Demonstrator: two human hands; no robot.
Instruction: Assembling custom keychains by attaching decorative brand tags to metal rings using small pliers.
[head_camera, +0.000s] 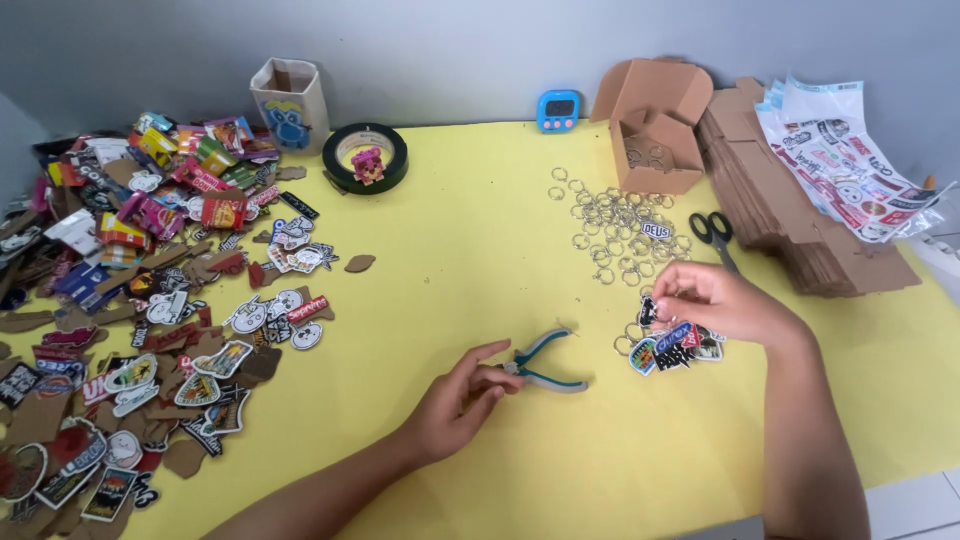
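Note:
My left hand rests low on the yellow table, its fingertips touching the jaws of small blue-handled pliers that lie flat. My right hand hovers to the right, fingers pinched on a small metal ring above a little pile of finished sticker charms. Just behind that hand, loose metal key rings are scattered.
A big heap of cut-out stickers covers the left side. At the back stand a paper cup, a black tape roll, a blue timer and an open cardboard box. Scissors, stacked flat cardboard and sticker sheets lie at the right.

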